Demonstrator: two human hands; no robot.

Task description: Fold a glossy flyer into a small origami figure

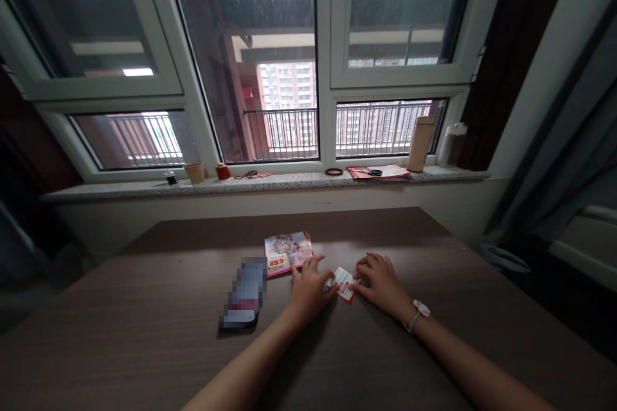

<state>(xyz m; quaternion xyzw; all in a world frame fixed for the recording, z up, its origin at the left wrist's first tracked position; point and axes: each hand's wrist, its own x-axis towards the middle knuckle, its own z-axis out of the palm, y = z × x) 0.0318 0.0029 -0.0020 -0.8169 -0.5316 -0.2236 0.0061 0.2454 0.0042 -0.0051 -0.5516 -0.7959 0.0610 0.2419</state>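
Observation:
A small folded paper (344, 284), white with red print and a red edge, sits low over the brown table between my hands. My left hand (311, 284) grips its left edge at the thumb, the other fingers bent and partly spread. At the paper's right edge, the thumb and fingertips of my right hand (380, 282) pinch it; a pale band with a small ornament circles that wrist. Just beyond my left hand lies a stack of printed flyers (288, 250), the top one marked 89.9. A phone (245, 295) with a blurred-out screen rests left of my left forearm.
Behind the brown table (144, 295), a stone windowsill (289, 181) carries a paper cup (195, 173), a small red container (222, 171), a dark bracelet (333, 172), scissors (374, 172) on papers, a tan bottle (420, 144) and a clear jug (451, 144).

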